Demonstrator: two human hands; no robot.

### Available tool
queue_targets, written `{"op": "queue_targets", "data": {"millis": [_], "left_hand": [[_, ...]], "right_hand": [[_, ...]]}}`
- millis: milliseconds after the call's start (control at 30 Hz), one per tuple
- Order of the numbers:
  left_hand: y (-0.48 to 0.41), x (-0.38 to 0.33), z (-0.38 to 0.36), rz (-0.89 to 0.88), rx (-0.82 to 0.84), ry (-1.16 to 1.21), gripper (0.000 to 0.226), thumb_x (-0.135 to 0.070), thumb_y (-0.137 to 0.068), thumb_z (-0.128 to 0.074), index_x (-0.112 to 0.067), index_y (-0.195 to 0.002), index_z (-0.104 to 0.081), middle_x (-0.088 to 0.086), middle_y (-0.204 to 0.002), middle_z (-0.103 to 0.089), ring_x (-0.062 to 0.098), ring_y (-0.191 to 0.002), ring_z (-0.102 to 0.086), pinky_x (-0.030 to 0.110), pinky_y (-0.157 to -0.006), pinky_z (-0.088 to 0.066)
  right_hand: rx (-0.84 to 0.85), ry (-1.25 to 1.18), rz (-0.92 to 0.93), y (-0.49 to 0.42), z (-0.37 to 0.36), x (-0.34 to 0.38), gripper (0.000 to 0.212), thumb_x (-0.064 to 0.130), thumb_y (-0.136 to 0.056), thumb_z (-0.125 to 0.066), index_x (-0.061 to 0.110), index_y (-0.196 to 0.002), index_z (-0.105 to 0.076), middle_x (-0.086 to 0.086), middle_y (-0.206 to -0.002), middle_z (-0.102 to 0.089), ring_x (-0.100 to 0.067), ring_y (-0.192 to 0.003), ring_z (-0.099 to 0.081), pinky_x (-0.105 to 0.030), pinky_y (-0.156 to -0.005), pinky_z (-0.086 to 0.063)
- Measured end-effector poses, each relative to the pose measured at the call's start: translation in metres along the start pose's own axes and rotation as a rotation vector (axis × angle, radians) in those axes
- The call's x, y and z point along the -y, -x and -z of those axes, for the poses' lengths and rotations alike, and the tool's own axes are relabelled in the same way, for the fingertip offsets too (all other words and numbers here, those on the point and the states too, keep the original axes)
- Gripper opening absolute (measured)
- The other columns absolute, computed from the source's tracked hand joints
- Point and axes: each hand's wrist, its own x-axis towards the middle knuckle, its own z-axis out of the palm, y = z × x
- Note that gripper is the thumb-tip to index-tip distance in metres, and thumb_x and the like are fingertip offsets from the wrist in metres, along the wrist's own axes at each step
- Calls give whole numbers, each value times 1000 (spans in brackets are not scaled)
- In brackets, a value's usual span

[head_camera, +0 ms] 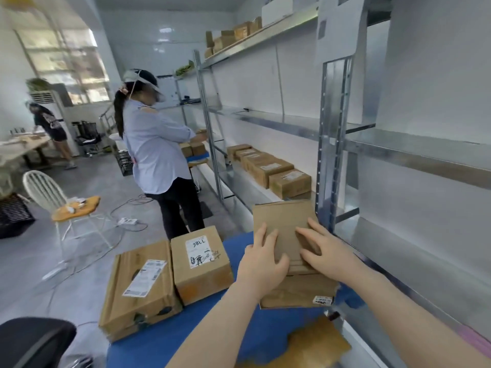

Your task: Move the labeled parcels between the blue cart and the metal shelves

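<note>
A plain cardboard parcel (284, 221) is tilted up above the blue cart (265, 328), close to the metal shelves (332, 144). My left hand (261, 264) grips its left edge with the thumb curled over the face. My right hand (326, 254) lies on its front face with spread fingers. Under it sits another parcel (297, 292) with a small label at its corner. Two labeled parcels stand on the cart's left side: a long flat one (138, 288) and a squarer one (199, 264) marked 98LL.
A row of parcels (268, 168) fills the low shelf ahead. A person in a light shirt (156, 152) stands at the shelves beside another cart. A white chair (61, 205), floor cables and a black crate (13, 216) are to the left. More boxes (233, 35) sit on the top shelf.
</note>
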Motion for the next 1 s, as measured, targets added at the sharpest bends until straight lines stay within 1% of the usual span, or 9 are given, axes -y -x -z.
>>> {"op": "queue_targets", "data": {"millis": [100, 233, 367, 433, 500, 600, 733, 833, 1000], "left_hand": [[-18, 33, 12, 42, -47, -4, 63, -51, -88, -39, -37, -147, -21, -16, -158, -1, 32, -131, -34, 38, -99, -38], [-43, 68, 10, 96, -63, 5, 63, -51, -90, -38, -37, -148, -17, -18, -158, 3, 32, -131, -33, 38, -101, -34], [-73, 89, -1, 126, -74, -5, 63, -50, -91, -37, -38, -148, -15, -21, -157, 8, 32, -133, -32, 37, -101, -35], [-85, 98, -7, 156, -74, -15, 63, -51, -91, -37, -39, -148, -14, -21, -157, 9, 31, -133, -32, 37, -101, -36], [-95, 109, -15, 185, -66, -38, 63, -52, -91, -36, -39, -148, -14, -19, -158, 9, 30, -131, -35, 38, -101, -37], [-104, 124, -24, 248, -29, -86, 63, -54, -90, -34, -40, -148, -13, -17, -158, 10, 28, -128, -39, 41, -103, -36], [-109, 145, -32, 317, -1, -119, 65, -55, -90, -33, -38, -149, -13, -14, -159, 10, 31, -130, -39, 44, -107, -32], [-112, 156, -39, 330, 9, -168, 65, -56, -90, -32, -37, -149, -13, -13, -159, 8, 32, -134, -34, 44, -110, -28], [-114, 162, -53, 347, 46, -206, 63, -56, -91, -32, -38, -149, -14, -11, -160, 3, 27, -143, -18, 46, -116, -15]], "right_hand": [[9, -13, 62, -44, -22, 13, 56, 43, -88, -54, 46, -141, -33, 15, -158, -6, -12, -141, -22, -24, -102, -26], [38, -35, 101, -90, -44, 14, 55, 43, -88, -54, 49, -139, -34, 22, -156, -6, -9, -138, -26, -21, -96, -31], [63, -54, 140, -129, -62, -2, 55, 43, -88, -53, 51, -138, -32, 26, -155, -2, -6, -136, -29, -26, -100, -36], [90, -61, 155, -147, -73, -11, 55, 42, -89, -53, 50, -139, -30, 27, -155, -1, -5, -135, -31, -25, -99, -37], [118, -77, 174, -164, -85, -20, 55, 41, -89, -53, 48, -140, -31, 27, -155, -1, -5, -135, -30, -24, -100, -37], [170, -95, 203, -186, -103, -30, 54, 39, -90, -53, 46, -140, -32, 26, -155, -2, -4, -135, -30, -20, -97, -34], [240, -137, 221, -206, -128, -36, 54, 38, -90, -53, 46, -139, -33, 26, -155, -5, -4, -136, -27, -21, -100, -32], [259, -159, 218, -214, -143, -43, 54, 38, -90, -52, 45, -140, -34, 26, -155, -5, -4, -137, -26, -19, -98, -32], [298, -170, 197, -214, -157, -59, 54, 38, -91, -52, 44, -141, -33, 26, -155, -3, -1, -138, -21, -19, -100, -28]]}}
